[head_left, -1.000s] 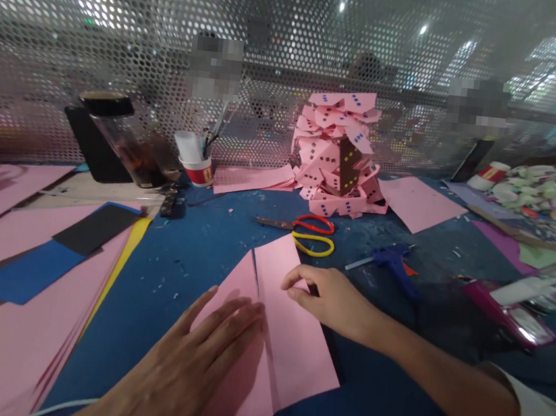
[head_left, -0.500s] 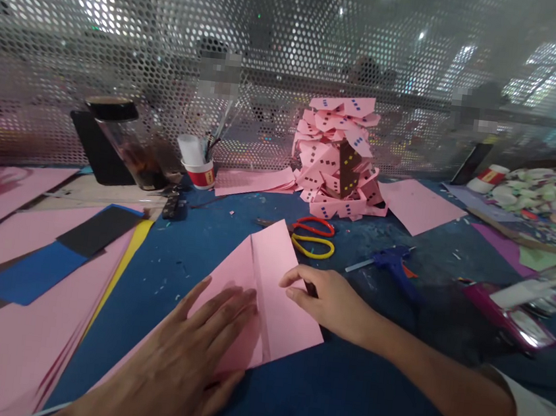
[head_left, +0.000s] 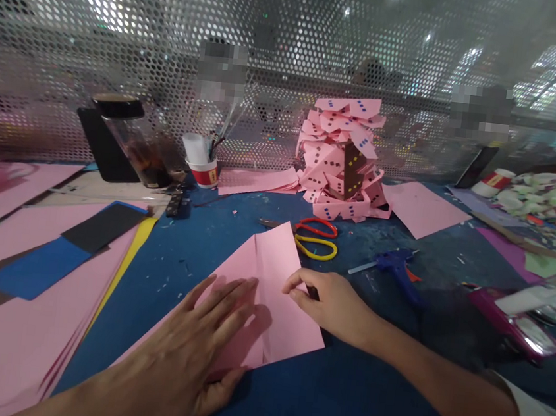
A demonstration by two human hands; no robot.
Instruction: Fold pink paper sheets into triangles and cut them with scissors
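Note:
A pink sheet of paper [head_left: 289,332] lies on the blue table, with a crease running down its middle and its right panel facing up. My left hand [head_left: 205,333] is spread across the sheet's left panel, fingers apart and palm down, holding nothing. Over the right edge of the paper, my right hand [head_left: 327,302] has its fingers curled, with thumb and index tips close together on the surface. A dark patch shows in the gap between them; whether it is an object or shadow I cannot tell. Just beyond the paper lie scissors [head_left: 321,249] with red and yellow handles.
A blue glue gun [head_left: 398,264] lies to the right, near a magenta device [head_left: 515,319]. Behind stands a stack of folded pink paper pieces [head_left: 323,156]. Pink sheets [head_left: 9,355] with blue and black strips cover the left. A jar [head_left: 135,147] and a cup [head_left: 205,172] stand at the back.
The left hand has shifted slightly on the paper, its fingers a little more raised. The right hand keeps about the same place on the sheet. The view has turned slightly.

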